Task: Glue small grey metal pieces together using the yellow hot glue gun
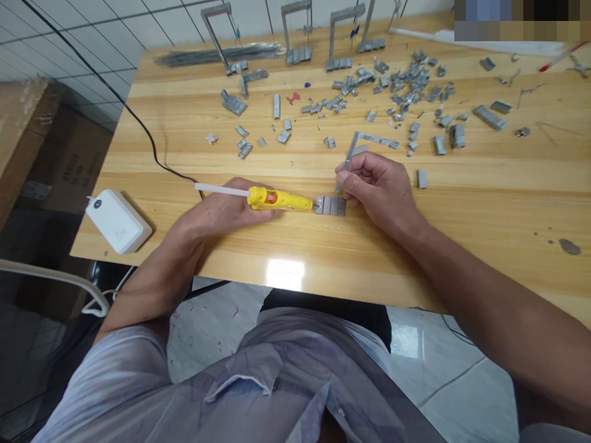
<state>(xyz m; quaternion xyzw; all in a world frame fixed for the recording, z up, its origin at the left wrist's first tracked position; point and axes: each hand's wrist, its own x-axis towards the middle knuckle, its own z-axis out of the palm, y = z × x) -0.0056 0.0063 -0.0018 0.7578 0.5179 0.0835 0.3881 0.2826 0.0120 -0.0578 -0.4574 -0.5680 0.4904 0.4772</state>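
Note:
My left hand is wrapped round a yellow hot glue gun, a white glue stick poking out of its back end. The gun's nozzle reaches the left edge of a small flat block of grey staple strips lying on the table. Between thumb and fingers, my right hand pinches an L-shaped piece made of grey staples. Its lower end is close to the block's top edge; whether they touch I cannot tell. Some of my right fingers are hidden behind the thumb and palm.
Several grey staple stands with hanging bits line the back of the wooden table. Loose staple pieces are scattered across the back right. A white power bank sits at the left edge, and a black cable runs toward my left hand.

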